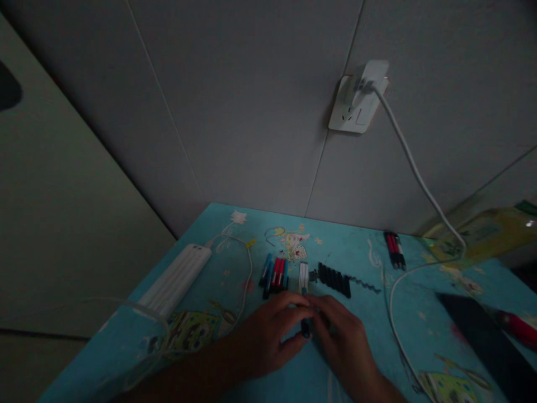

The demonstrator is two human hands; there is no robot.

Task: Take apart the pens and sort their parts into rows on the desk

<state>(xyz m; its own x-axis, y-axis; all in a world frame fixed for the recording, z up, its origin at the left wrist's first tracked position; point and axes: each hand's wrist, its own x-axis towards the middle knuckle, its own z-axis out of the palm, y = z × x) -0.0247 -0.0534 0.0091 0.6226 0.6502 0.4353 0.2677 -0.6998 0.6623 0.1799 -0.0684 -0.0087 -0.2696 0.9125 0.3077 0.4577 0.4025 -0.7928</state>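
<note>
My left hand (277, 330) is closed around a dark pen part (306, 328), whose lower end shows below the fingers. My right hand (342, 330) meets it from the right, its fingertips pinched together; whatever they grip is hidden. Just beyond my hands several thin whitish pen refills (303, 273) lie side by side. Left of these is a group of blue and red pen barrels (276, 274). On the right are a row of short black tubes (334, 280) and a line of small dark coiled pieces (364, 284), perhaps springs.
A white power strip (178, 280) lies at the left. Assembled-looking pens (395, 251) rest at the back right. A white cable (413, 162) runs down from the wall socket (356, 106). At the right are a dark flat sheet (486, 336), a red object (518, 329) and a yellow package (486, 232).
</note>
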